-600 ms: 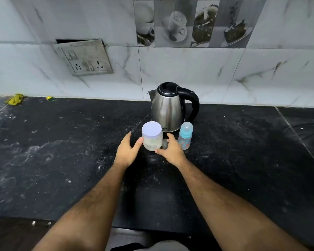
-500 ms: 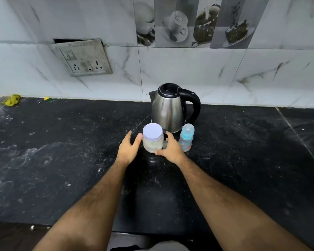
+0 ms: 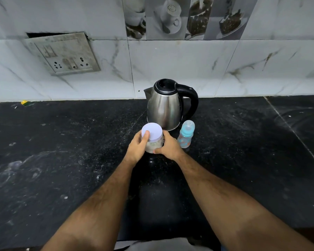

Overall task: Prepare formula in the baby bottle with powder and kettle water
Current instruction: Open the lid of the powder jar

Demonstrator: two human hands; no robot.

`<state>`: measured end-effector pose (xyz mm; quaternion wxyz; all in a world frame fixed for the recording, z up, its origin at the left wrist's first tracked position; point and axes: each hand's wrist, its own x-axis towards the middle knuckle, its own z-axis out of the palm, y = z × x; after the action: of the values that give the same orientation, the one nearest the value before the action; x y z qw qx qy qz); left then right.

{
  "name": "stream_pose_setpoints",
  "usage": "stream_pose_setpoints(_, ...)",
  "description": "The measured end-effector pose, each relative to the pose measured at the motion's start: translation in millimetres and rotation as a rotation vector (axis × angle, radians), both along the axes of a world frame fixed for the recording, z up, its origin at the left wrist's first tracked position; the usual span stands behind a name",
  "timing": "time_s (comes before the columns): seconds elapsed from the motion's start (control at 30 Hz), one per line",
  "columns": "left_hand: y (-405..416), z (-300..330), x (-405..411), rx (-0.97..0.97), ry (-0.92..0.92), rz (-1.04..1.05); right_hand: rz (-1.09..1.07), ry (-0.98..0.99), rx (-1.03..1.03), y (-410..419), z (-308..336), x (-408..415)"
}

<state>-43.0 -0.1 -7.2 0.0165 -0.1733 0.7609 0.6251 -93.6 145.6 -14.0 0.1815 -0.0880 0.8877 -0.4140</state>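
A clear powder jar (image 3: 153, 144) with a pale lilac lid (image 3: 152, 132) stands on the black counter (image 3: 62, 151), just in front of the steel kettle (image 3: 164, 107). My left hand (image 3: 137, 149) wraps the jar's left side with the thumb resting on the lid. My right hand (image 3: 169, 146) grips the jar's right side lower down. A small baby bottle (image 3: 186, 134) with a blue collar and clear cap stands upright to the right of the jar, apart from my right hand. The kettle's lid is down and its black handle points right.
A tiled wall rises right behind the kettle, with a socket plate (image 3: 63, 55) at the upper left. Small yellow scraps (image 3: 24, 102) lie at the counter's far left edge. A seam in the counter (image 3: 288, 127) runs diagonally on the right.
Both hands have closed in on the jar: the left thumb now sits on the lid and the right hand has wrapped the jar's side. The view has moved closer.
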Motion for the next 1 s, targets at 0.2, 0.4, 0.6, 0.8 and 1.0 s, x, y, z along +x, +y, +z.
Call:
stream_pose_setpoints(0.2, -4, -1, 12, -0.081, -0.011, -0.055, -0.024, 0.014, -0.033, 5, 4, 21)
stream_pose_setpoints(0.4, -5, -5, 29, -0.027, -0.003, -0.1, -0.056, -0.002, -0.123, 15, 4, 50)
stream_pose_setpoints(0.6, -4, -4, 52, 0.127, -0.027, -0.108, -0.007, -0.015, -0.235, 23, 0, 81)
stream_pose_setpoints(0.8, -2, 9, 62, 0.066, -0.105, -0.186, -0.065, -0.061, -0.333, 22, -4, 103)
stream_pose_setpoints(1.0, -11, 33, 53, 0.148, 0.008, -0.253, -0.028, -0.187, -0.46, 22, 3, 114)
